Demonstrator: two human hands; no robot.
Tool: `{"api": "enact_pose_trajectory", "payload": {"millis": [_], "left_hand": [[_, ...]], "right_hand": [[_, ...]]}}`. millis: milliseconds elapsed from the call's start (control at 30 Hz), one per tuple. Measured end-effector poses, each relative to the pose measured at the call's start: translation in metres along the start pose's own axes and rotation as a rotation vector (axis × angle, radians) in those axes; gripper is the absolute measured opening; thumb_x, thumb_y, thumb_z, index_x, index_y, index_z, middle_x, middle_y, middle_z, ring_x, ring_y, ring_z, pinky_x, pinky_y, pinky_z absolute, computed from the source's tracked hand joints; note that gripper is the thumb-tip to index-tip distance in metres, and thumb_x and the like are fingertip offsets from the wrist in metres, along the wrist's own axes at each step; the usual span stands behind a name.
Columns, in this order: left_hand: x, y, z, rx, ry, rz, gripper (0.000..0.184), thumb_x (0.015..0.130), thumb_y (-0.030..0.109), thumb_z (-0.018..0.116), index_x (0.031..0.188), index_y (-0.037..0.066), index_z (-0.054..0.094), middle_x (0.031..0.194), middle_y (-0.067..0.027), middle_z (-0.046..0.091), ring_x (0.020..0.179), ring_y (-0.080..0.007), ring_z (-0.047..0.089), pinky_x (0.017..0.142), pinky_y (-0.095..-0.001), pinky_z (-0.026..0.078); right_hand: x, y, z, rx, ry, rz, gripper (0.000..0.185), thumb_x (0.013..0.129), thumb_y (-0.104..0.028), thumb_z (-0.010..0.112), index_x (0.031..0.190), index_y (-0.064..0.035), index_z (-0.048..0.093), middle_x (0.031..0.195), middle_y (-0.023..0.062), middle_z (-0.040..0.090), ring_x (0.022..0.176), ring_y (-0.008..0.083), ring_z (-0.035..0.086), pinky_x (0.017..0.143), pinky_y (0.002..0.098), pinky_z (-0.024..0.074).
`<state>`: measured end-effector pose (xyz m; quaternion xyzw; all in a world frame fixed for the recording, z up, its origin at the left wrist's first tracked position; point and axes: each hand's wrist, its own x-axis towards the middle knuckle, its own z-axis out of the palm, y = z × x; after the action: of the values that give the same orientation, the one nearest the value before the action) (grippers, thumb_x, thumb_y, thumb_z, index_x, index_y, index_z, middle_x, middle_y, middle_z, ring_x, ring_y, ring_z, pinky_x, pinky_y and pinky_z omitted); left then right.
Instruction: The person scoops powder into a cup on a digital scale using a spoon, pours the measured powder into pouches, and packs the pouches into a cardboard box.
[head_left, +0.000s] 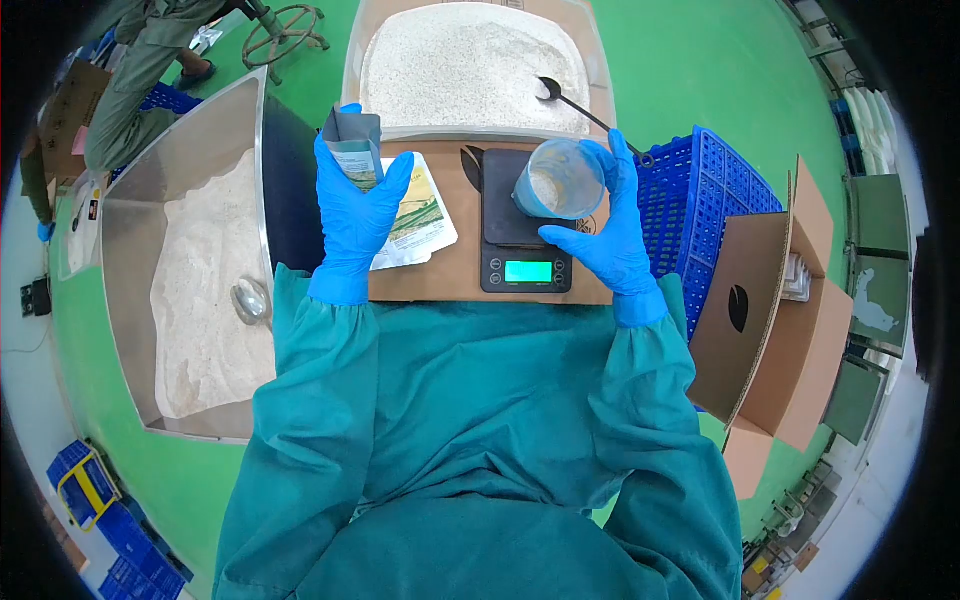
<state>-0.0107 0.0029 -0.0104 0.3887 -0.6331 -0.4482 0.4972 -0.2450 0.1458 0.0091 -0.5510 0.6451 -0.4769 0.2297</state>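
Note:
My left hand [358,205], in a blue glove, is closed around a small grey pouch [354,150] with printing on its front. Beside it, a few flat printed pouches [425,213] lie on the cardboard surface [420,285]. My right hand [615,225], also gloved, grips a clear plastic cup [567,180] from its right side. Some pale material shows in the cup, which is tilted over the black digital scale [515,235]. Whether the cup touches the scale I cannot tell. The scale's display glows green.
A tub of white granules [480,60] with a black spoon [572,98] stands ahead. Left is a metal bin [130,300] of pale powder with a metal scoop [250,300]. A blue crate [690,190] and an open carton [760,320] stand right. Another person's leg [145,85] shows upper left.

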Motion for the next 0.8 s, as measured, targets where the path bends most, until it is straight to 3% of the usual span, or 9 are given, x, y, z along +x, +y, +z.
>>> {"api": "enact_pose_trajectory", "payload": {"millis": [67,133,167,233,800], "left_hand": [[-0.0001,-0.0006,-0.001,0.004,-0.005,0.01,0.063,0.077,0.0,0.068,0.132,0.008,0.038,0.109,-0.0047,0.051,0.101,-0.0152,0.05,0.092,-0.0311,0.042],[0.0011,-0.0018,-0.0032,0.025,-0.031,-0.004,0.073,0.072,0.005,0.075,0.133,0.003,0.034,0.126,-0.0106,0.047,0.108,-0.0184,0.051,0.089,-0.0319,0.046],[0.0005,-0.0021,-0.0026,0.024,-0.031,-0.005,0.073,0.072,0.005,0.075,0.133,0.003,0.034,0.126,-0.0106,0.047,0.108,-0.0184,0.051,0.089,-0.0319,0.046],[-0.0006,0.0005,-0.0006,0.008,-0.011,0.011,0.063,0.077,0.0,0.068,0.132,0.008,0.038,0.109,-0.0048,0.051,0.101,-0.0152,0.05,0.091,-0.0307,0.042],[-0.0014,0.0006,-0.0009,-0.007,-0.004,0.011,0.064,0.076,0.0,0.068,0.132,0.007,0.038,0.108,-0.0053,0.052,0.1,-0.0155,0.051,0.09,-0.0314,0.043]], "right_hand": [[-0.0002,0.0012,0.0008,0.029,0.009,0.005,0.119,0.055,-0.014,0.088,0.146,-0.0073,0.011,0.135,0.0157,0.04,0.128,0.0274,0.039,0.109,0.0394,0.0309],[0.0,0.0021,0.0006,0.044,0.013,-0.016,0.117,0.056,-0.012,0.087,0.146,-0.0069,0.011,0.135,0.0152,0.04,0.127,0.027,0.039,0.109,0.0396,0.031],[0.0001,0.0024,0.0005,0.043,0.013,-0.016,0.117,0.056,-0.012,0.087,0.146,-0.0069,0.011,0.135,0.0152,0.04,0.127,0.027,0.039,0.109,0.0396,0.031],[0.0,0.0029,0.001,0.09,0.015,-0.009,0.115,0.057,-0.013,0.086,0.146,-0.0081,0.013,0.135,0.0126,0.039,0.127,0.0267,0.039,0.109,0.0404,0.0294],[0.0023,0.0048,0.0102,0.069,0.031,0.038,0.111,0.059,-0.012,0.086,0.145,-0.006,0.015,0.131,0.0133,0.044,0.123,0.0255,0.043,0.106,0.0385,0.0345]]}}
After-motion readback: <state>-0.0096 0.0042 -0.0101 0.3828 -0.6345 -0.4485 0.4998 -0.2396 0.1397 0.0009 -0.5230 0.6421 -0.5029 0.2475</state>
